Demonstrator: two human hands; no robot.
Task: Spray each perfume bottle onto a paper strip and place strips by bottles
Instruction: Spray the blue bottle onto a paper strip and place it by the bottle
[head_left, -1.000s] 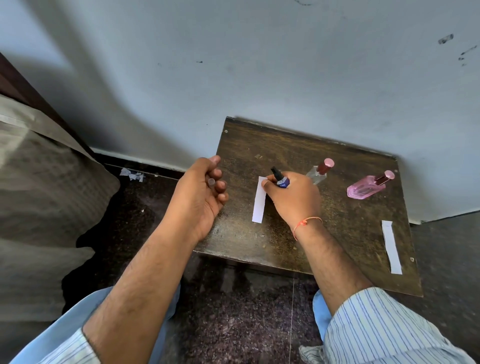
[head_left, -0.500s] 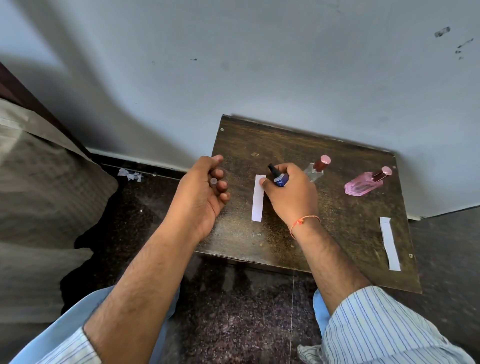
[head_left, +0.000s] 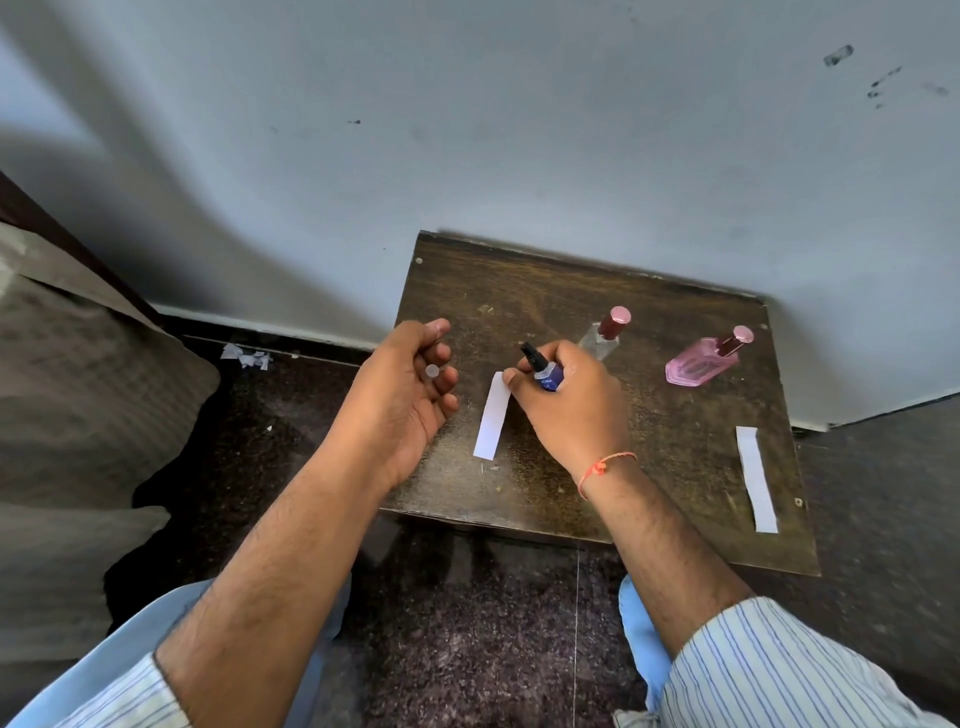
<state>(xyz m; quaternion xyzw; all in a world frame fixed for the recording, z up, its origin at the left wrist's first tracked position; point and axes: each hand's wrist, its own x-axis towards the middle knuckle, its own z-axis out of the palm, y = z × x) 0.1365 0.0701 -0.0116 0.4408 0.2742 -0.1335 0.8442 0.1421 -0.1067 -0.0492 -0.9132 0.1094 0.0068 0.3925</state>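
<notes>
The right hand (head_left: 571, 410) is wrapped tightly around a small blue bottle (head_left: 548, 376), whose black spray top (head_left: 532, 354) sticks up and leans to the left above the curled fingers. The tips of those fingers touch the upper end of a white paper strip (head_left: 492, 415) that lies flat on the dark wooden table (head_left: 519, 291), just left of the hand. The left hand (head_left: 405, 395) hovers over the table's left edge, its fingers loosely curled, and it pinches a small clear cap (head_left: 431, 371) between the thumb and fingers. The strip lies in the gap between the two hands, nearer the right one.

Behind the right hand stands a clear bottle (head_left: 602, 340) with a dark red cap. Farther right stands a pink bottle (head_left: 701, 364), well apart from the hands. A second paper strip (head_left: 757, 478) lies near the table's right edge, in front of the pink bottle.
</notes>
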